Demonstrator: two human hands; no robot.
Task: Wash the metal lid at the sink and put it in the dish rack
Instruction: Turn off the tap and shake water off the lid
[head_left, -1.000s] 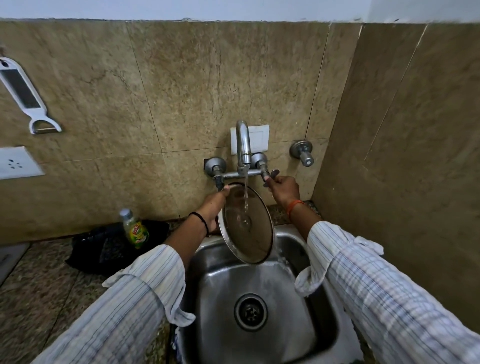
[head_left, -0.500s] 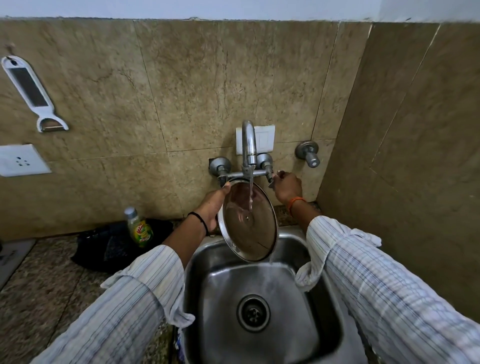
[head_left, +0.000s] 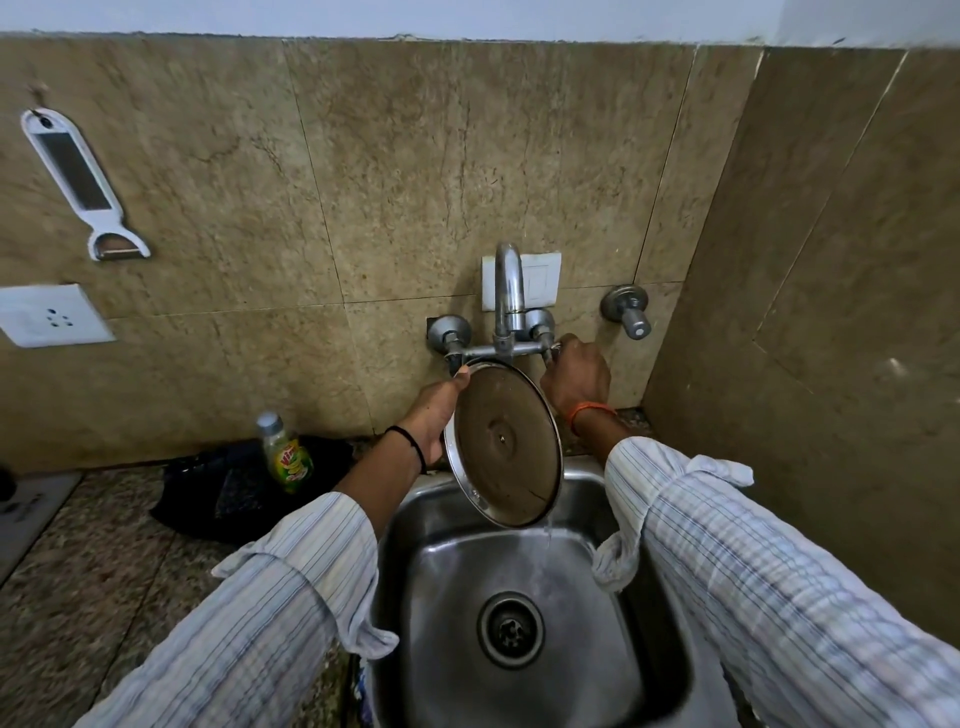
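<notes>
My left hand (head_left: 435, 415) grips the round metal lid (head_left: 504, 447) by its left rim and holds it tilted, inner side towards me, over the steel sink (head_left: 524, 597). The lid sits right under the chrome faucet (head_left: 506, 291). Water drips off the lid's lower right edge into the basin; I see no stream from the spout. My right hand (head_left: 576, 379) is closed around the faucet's right tap handle (head_left: 551, 349), just right of the lid. No dish rack is in view.
A green dish soap bottle (head_left: 287, 453) stands on a black cloth (head_left: 228, 493) on the granite counter left of the sink. A second tap (head_left: 626, 312) juts from the wall at right. A white peeler (head_left: 78, 182) and a wall socket (head_left: 49, 314) hang at left.
The water stream that fell on the lid has stopped; only runoff drips from its lower edge. My right hand has closed tighter on the tap handle. The lid stays in place.
</notes>
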